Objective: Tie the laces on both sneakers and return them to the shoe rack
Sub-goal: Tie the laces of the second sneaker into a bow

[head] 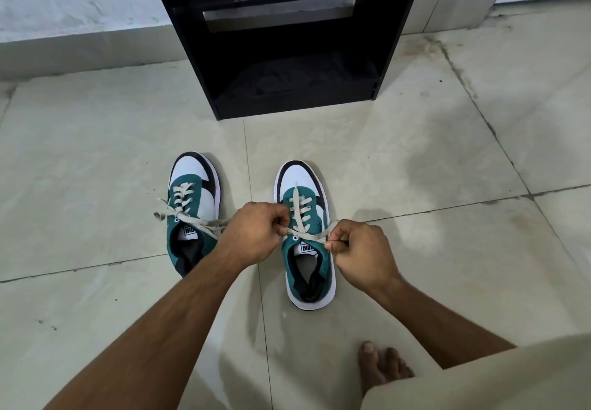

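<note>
Two green, white and black sneakers stand side by side on the tiled floor, toes toward the rack. The left sneaker (192,198) has its cream laces in a loose bow with ends trailing to both sides. Over the right sneaker (303,205), my left hand (256,234) pinches one end of its lace (308,235) and my right hand (361,253) pinches the other; the lace runs taut across the tongue between them. The black shoe rack (287,39) stands beyond the shoes against the wall, and I see nothing on its shelves.
Beige floor tiles (96,154) with dark grout lines surround the shoes. A white wall with a grey skirting (80,48) runs behind the rack. My bare foot (380,368) and a beige-clothed knee (495,377) fill the lower right corner.
</note>
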